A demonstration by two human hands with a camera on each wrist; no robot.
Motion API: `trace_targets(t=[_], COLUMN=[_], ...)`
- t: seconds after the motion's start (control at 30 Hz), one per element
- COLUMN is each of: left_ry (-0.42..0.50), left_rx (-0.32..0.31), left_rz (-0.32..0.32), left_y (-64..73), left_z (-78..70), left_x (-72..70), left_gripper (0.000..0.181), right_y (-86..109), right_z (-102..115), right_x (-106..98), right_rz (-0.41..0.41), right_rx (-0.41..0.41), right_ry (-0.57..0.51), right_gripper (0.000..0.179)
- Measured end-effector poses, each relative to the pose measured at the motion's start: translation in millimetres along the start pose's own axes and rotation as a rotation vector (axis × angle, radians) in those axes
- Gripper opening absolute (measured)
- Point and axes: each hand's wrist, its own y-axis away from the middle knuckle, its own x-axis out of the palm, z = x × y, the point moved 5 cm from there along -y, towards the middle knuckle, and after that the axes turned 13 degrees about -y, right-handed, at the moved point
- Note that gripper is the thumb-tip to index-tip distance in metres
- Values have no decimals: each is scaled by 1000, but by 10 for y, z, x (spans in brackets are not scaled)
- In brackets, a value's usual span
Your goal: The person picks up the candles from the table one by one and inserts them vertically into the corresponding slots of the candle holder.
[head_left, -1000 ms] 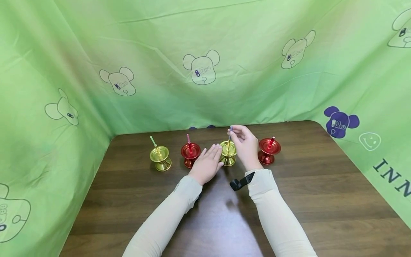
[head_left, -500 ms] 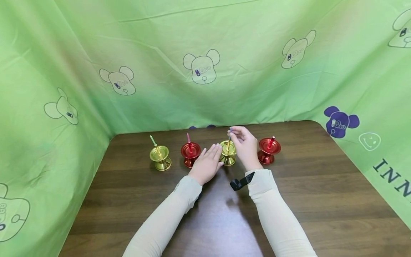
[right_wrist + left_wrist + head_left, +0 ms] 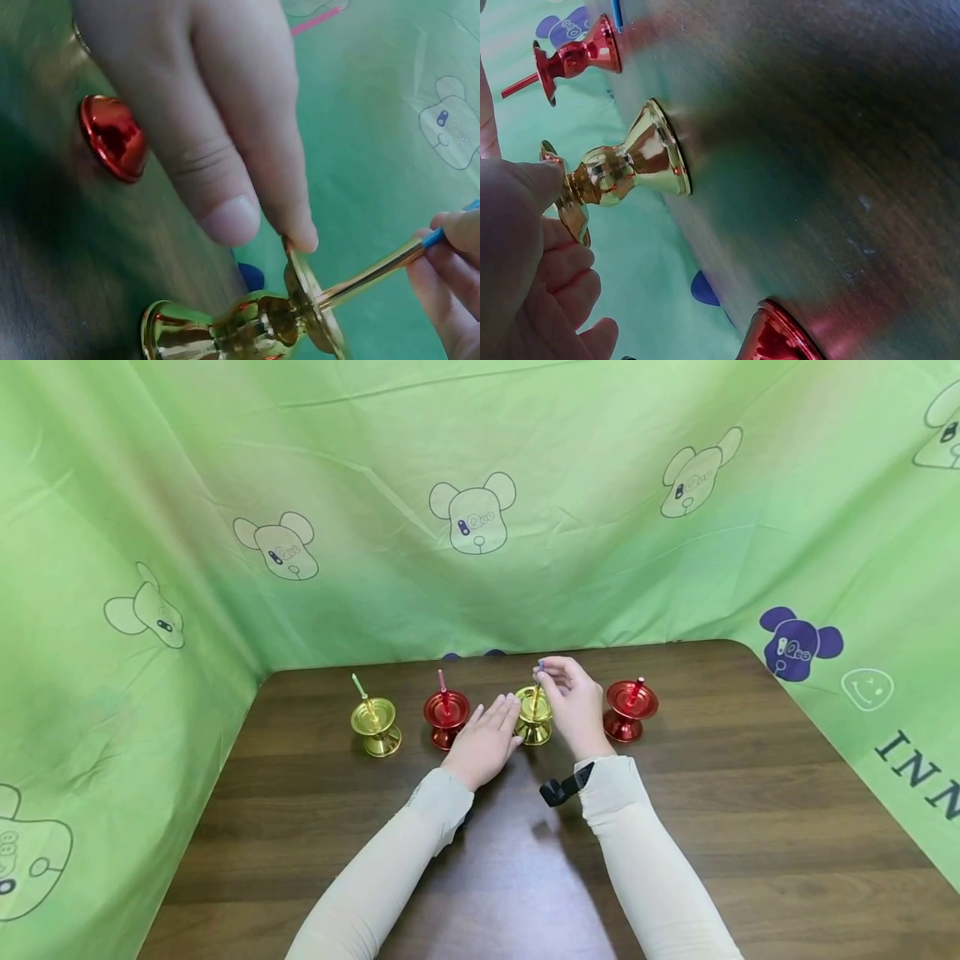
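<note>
A gold candle holder (image 3: pixel 533 731) stands upright on the table, with a round dish and a thin upright tube. My left hand (image 3: pixel 486 745) is at its near left side; in the right wrist view the left thumb and forefinger (image 3: pixel 301 225) pinch the dish's rim. My right hand (image 3: pixel 576 703) pinches a slim blue candle (image 3: pixel 433 238) at the top of the tube (image 3: pixel 375 271). The candle's lower end meets the tube's mouth; how deep it sits is hidden by the fingers.
To the left stand a red holder (image 3: pixel 446 710) with a pink candle (image 3: pixel 442 680) and a gold holder (image 3: pixel 373 717) with a green candle (image 3: pixel 360 686). Another red holder (image 3: pixel 628 702) stands right, with a bare red tube. A thin blue stick (image 3: pixel 617 13) shows beyond it. Green cloth (image 3: pixel 480 602) hangs behind.
The right hand with the blue candle has come down very slightly toward the gold tube. The left hand has stayed at the dish. The head view has shifted a little.
</note>
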Motion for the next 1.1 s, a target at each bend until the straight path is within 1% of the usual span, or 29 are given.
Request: trace_targets(t=[0.23,0.33,0.47,0.7,0.83,1.1], left_ry=[-16,-25,-26,-41,-35,-31], left_rx=[-2,-4,1,-6,-3,-4], left_rz=[0,4,7,13,8,8], left_y=[-6,-11,-20,-29,-29,-21], left_z=[7,6,2,13,9,-4], left_x=[13,23,25,44,42,31], left_gripper=[60,60,60,60,60,60], right_y=[24,38,55,91,109,112], right_z=[5,12,-7,-78,-110,-110], right_x=[49,61,58,68,63,52], right_rz=[-12,-29,-49,-27,-32,-32], right_rx=[-75,-87,-85,-76,-82,-85], right_ry=[110,108,100,98,83,49], right_gripper=[14,14,13,12,12,12])
